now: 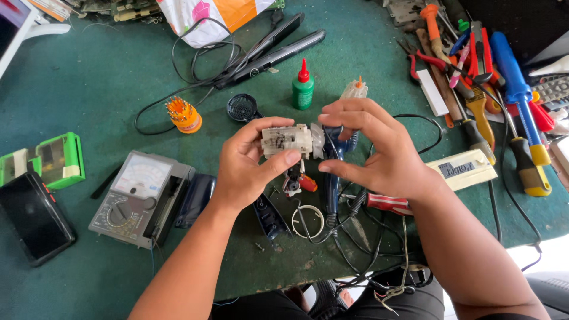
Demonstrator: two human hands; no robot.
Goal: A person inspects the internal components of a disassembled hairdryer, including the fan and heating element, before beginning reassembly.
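My left hand (249, 163) grips a small white motor block with a fan end (287, 140), thumb under it and fingers over its left end. My right hand (373, 148) curls around the blue hair dryer shell (333, 178) that the block sticks out of, fingers arched over the top. Both are held just above the green table (89, 89). Red and dark wires (296, 181) hang below the block. A red-handled screwdriver (388, 203) lies under my right wrist.
An analog multimeter (139, 198), a black phone (32, 216) and a green box (50, 159) lie at the left. A green glue bottle (303, 86), an orange bit holder (184, 114) and a hair straightener (269, 50) are behind. Screwdrivers and pliers (498, 77) crowd the right.
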